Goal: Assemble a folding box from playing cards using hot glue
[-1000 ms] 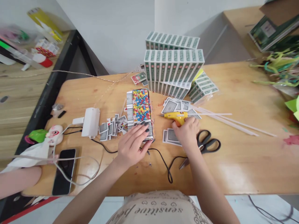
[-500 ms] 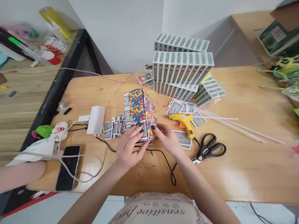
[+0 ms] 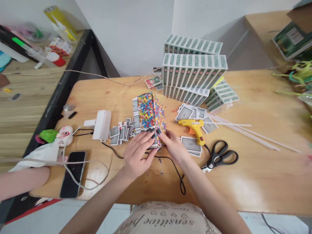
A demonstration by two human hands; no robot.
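Between my hands stands a box-shaped piece covered in brightly coloured patterned paper [image 3: 146,110], with grey-backed playing cards along its left side and near edge. My left hand [image 3: 137,152] is closed on the near left corner, its fingertips pressing a card there. Gripping the near right side is my right hand [image 3: 172,144], its thumb on the top edge. Small cut card pieces [image 3: 120,133] lie to the left of the box. On the right are a yellow glue gun [image 3: 193,125], loose playing cards [image 3: 191,144] and black-handled scissors [image 3: 220,156].
Stacked card packs [image 3: 192,73] rise at the back. Clear glue sticks [image 3: 251,135] lie to the right. A white power strip [image 3: 102,125], a phone [image 3: 73,175] and looping cables occupy the left. Another person's arm [image 3: 24,182] rests at the left edge.
The whole view has shifted slightly, moving the scene a little to the right. Both hands keep nearly the same hold on the patterned box.
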